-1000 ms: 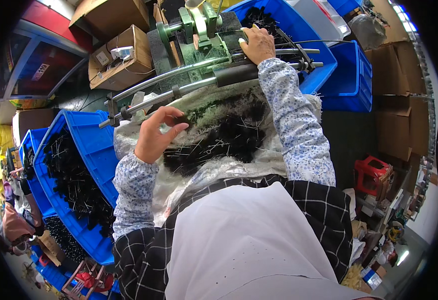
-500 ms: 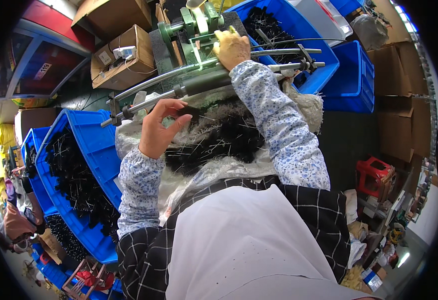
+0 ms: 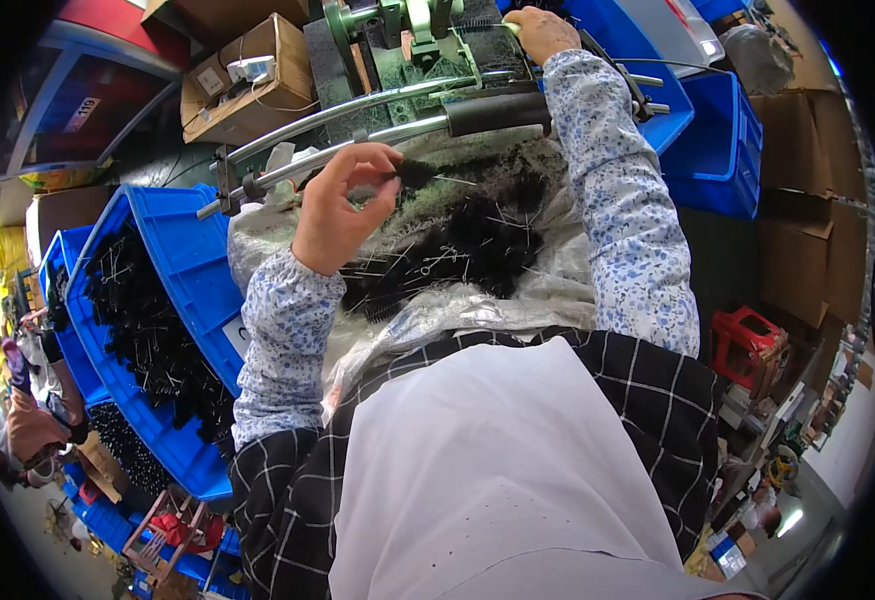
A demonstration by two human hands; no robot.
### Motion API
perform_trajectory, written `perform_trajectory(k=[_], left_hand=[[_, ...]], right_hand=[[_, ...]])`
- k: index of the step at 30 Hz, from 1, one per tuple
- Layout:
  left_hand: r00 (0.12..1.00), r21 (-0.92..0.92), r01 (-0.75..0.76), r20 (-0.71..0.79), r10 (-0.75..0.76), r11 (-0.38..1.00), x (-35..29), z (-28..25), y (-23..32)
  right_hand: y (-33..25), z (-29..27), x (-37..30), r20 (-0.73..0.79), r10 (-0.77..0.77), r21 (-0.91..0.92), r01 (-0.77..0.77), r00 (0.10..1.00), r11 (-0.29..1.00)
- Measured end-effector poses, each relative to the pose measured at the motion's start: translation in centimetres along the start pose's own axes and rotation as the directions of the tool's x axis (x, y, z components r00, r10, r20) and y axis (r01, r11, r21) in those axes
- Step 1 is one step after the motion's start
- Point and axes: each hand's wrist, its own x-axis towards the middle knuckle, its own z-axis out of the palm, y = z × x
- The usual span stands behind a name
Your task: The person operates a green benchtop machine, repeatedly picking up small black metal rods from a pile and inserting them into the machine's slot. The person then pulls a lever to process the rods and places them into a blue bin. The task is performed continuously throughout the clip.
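Note:
My left hand (image 3: 343, 205) is pinched, thumb to forefinger, on a small black wire brush (image 3: 418, 175) whose bare stem points right. Below it, a heap of similar black brushes (image 3: 468, 245) with thin metal stems lies on a whitish woven sack (image 3: 518, 315) over my lap. My right hand (image 3: 546, 38) reaches forward to the right side of a green bench machine (image 3: 423, 40). Its fingertips, with pale yellowish covers, close on the end of a dark bristly brush (image 3: 483, 28) beside the machine; the fingers partly hide that end.
Two metal rails (image 3: 358, 110) with a dark foam sleeve (image 3: 498, 113) cross in front of the machine. A blue bin of brushes (image 3: 158, 340) stands left. Another blue bin (image 3: 708, 140) stands at the right. An open carton (image 3: 248, 80) sits back left, a red stool (image 3: 748, 345) right.
My right hand has moved right and farther away, from the machine's front to its right side. My left hand has risen slightly toward the rails, still pinching the brush. The view has shifted a little.

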Motion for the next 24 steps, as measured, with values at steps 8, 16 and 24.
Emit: perform_trajectory(k=[8, 16, 24], left_hand=[[0.998, -0.114, -0.007, -0.057, 0.000, 0.993, 1.0, 2.2, -1.3], [0.989, -0.009, -0.034, -0.144, 0.032, 0.999, 1.8, 3.8, -1.2], [0.867, 0.426, 0.182, 0.356, -0.349, 0.886, -1.1, 3.5, -3.7]], right_hand=[[-1.1, -8.2, -5.9, -0.201, 0.032, 0.053, -0.022, 0.979, 0.998], [-12.2, -9.5, -14.0, 0.102, -0.352, 0.666, 0.200, 0.930, 0.719], [-7.1, -2.9, -4.8, -0.185, 0.049, 0.141, -0.023, 0.982, 0.990]])
